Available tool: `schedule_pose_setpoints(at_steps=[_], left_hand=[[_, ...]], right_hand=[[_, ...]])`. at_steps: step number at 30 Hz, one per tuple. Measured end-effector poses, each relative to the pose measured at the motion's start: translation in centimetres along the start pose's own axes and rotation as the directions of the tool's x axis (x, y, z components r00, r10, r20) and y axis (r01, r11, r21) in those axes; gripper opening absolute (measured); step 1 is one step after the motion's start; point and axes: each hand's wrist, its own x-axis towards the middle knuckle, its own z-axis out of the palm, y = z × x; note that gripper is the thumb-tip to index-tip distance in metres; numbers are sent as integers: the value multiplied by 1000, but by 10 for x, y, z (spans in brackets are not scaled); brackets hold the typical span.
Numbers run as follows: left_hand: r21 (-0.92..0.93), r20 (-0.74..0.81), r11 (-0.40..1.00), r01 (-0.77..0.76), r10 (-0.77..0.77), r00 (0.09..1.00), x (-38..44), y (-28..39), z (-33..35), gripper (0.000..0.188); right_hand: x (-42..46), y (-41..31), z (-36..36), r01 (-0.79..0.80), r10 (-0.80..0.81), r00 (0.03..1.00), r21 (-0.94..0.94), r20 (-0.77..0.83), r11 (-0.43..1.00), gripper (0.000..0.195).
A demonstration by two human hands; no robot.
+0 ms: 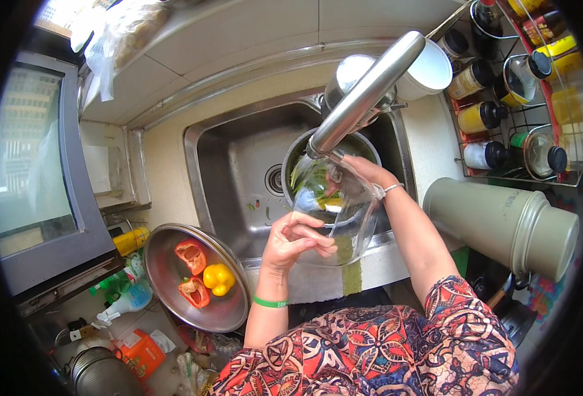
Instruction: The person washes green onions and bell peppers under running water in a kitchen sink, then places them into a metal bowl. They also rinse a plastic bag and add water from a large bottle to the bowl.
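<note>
A clear plastic bag [356, 240] spreads over the near side of a round metal pot [373, 148] in the sink. My left hand [296, 240], wearing a green wristband, pinches the near left edge of the bag between thumb and fingers. My right hand [368, 171] is under the faucet [365, 99] at the pot's right side. Its fingers show blurred through the plastic, so whether they grip anything is unclear. Green leafy stems [299, 173] lie in the pot. Something yellow also shows there through the bag.
Left of the stainless sink [232, 143], a metal bowl [163, 292] holds two red pepper halves [191, 255] and a yellow pepper [219, 279]. A large green thermos [479, 220] lies at right, below a wire rack [514, 175] of bottles. A white tub [427, 67] stands behind the faucet.
</note>
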Motion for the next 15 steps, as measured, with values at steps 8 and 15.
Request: schedule_pose_setpoints(at_steps=[8,15], left_hand=[[-295,24,927,-231,249,968,10,-9,-69,42],[-11,-449,996,-88,74,890,25,-46,-90,75]], right_hand=[[-31,23,30,274,-222,961,491,-163,827,58],[-56,22,39,484,-448,761,-49,-469,874,49]])
